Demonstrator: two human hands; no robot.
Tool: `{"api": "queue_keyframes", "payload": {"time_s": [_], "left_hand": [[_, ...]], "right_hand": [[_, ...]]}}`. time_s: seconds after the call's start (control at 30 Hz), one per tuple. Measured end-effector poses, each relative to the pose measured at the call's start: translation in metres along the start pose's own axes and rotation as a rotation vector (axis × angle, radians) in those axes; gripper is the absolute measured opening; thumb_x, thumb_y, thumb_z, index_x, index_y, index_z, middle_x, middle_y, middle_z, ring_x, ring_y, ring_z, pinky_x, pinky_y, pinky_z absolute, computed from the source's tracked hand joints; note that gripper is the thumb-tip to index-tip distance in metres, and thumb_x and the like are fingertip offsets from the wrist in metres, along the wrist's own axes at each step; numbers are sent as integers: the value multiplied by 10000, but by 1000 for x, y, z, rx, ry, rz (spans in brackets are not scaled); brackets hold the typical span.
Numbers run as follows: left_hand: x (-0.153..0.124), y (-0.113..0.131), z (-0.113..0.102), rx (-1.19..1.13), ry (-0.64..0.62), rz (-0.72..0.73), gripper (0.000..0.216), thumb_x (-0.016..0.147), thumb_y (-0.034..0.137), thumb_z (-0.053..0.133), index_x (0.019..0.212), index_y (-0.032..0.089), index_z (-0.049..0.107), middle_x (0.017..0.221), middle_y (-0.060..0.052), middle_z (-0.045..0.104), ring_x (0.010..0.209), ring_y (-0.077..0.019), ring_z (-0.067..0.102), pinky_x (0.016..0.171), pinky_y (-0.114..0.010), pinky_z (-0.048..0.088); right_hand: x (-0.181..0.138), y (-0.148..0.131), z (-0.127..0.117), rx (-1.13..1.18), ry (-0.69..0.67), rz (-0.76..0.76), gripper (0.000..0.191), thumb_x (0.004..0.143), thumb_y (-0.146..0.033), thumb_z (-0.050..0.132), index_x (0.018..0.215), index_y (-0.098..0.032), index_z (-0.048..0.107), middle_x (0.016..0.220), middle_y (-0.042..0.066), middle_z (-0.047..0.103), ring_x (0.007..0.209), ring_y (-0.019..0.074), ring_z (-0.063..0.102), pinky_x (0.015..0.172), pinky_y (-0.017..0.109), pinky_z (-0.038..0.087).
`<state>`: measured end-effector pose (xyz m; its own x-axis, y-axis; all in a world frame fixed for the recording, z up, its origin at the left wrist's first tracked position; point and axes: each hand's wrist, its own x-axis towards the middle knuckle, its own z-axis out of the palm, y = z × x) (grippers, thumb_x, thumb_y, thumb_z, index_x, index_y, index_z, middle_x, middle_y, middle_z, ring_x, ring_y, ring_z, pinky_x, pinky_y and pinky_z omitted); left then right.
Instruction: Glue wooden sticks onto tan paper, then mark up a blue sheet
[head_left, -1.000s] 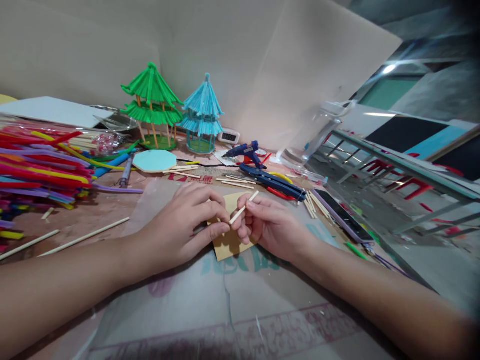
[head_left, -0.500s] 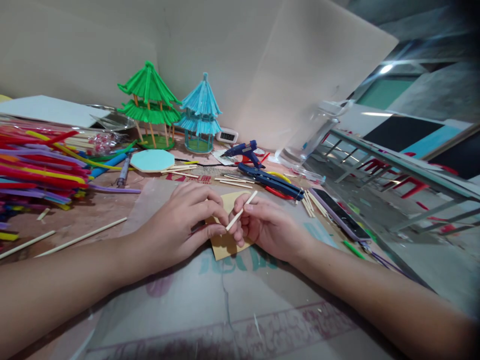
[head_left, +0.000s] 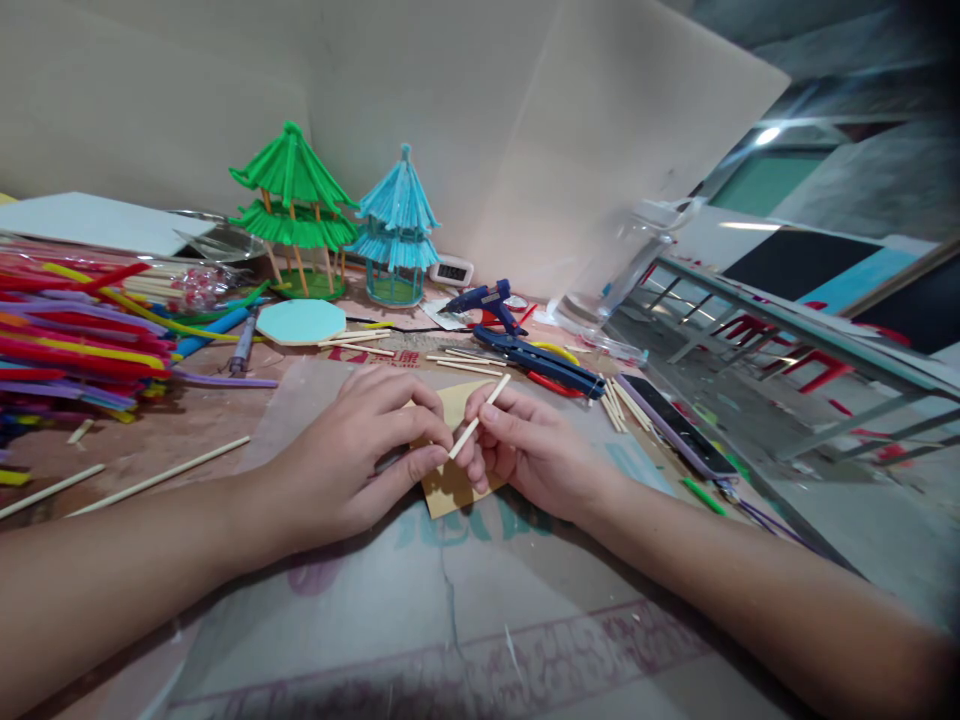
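Note:
A short, pale wooden stick (head_left: 480,417) is pinched between thumb and fingers of my right hand (head_left: 536,445), slanting up to the right. At its lower end, the thumb and forefinger of my left hand (head_left: 382,440) come together on the tip; the other fingers are curled. Beneath both hands lies a tan-yellow sheet (head_left: 444,500), partly covered by them. It rests on a translucent printed plastic sheet (head_left: 360,620).
Behind stand a green pagoda model (head_left: 292,220) and a blue one (head_left: 397,240). Pliers (head_left: 536,360), a glue gun (head_left: 487,300), an octagonal board (head_left: 301,322), loose sticks and a phone (head_left: 675,425) lie around. Pipe cleaners (head_left: 82,340) heap at left.
The view has shifted very slightly. Both hands keep the same grip on the stick, with no clear movement against the sheet.

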<state>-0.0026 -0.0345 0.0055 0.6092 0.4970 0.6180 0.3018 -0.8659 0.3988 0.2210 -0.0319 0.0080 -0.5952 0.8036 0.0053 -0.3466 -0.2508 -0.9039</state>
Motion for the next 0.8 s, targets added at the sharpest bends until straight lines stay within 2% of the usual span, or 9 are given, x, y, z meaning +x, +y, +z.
{"api": "queue_keyframes", "payload": {"time_s": [0.3, 0.8], "left_hand": [[0, 0, 0, -14, -15, 1, 147, 1004, 213, 548, 939, 210, 680, 983, -19, 611, 966, -179, 557, 919, -340, 378], [0, -1, 0, -11, -32, 10, 196, 1003, 148, 502, 944, 208, 679, 1004, -27, 615, 983, -182, 548, 928, -341, 383]], "right_hand": [[1, 1, 0, -47, -15, -1, 238, 906, -356, 752, 945, -167, 613, 739, 30, 772, 603, 107, 713, 555, 180, 587], [-1, 0, 3, -71, 10, 12, 280, 876, -381, 781, 943, -170, 609, 739, 33, 777, 592, 106, 709, 548, 176, 579]]}}
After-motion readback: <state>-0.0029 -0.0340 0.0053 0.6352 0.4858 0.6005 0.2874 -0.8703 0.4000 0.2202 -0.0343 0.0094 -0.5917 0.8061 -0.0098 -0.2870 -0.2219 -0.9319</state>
